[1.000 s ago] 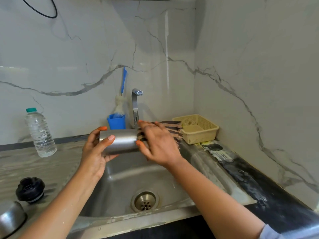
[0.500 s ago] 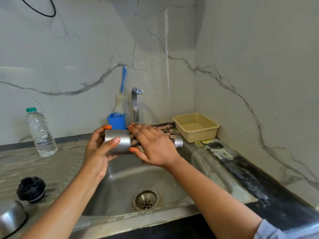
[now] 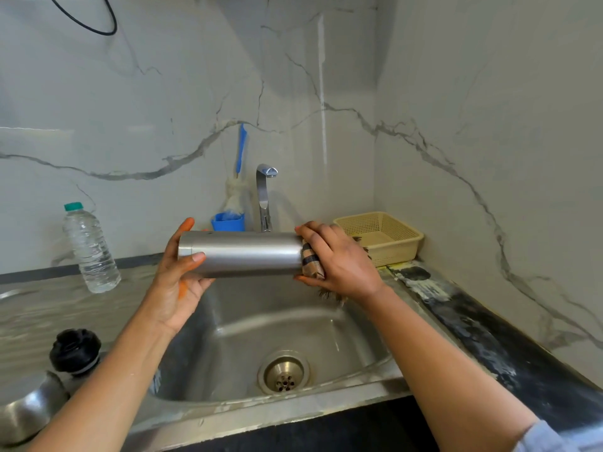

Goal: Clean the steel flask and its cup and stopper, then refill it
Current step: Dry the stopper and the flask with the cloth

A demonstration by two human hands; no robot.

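Steel flask (image 3: 244, 254): held level above the sink (image 3: 293, 321), between both hands.
Left hand (image 3: 182, 265): curled round the base end, thumb across the front.
Right hand (image 3: 339, 262): gripping a checked cloth (image 3: 311, 261) bunched over the neck end. Half a second ago it covered the mid-body, beside the left hand, so the cloth has travelled the barrel's length.
Status, judged: one outer wiping stroke finished; refill outstanding.
Black stopper (image 3: 75, 350) and steel cup (image 3: 26, 409): apart on the table (image 3: 32, 308), left.
Water bottle (image 3: 91, 249): upright behind them.
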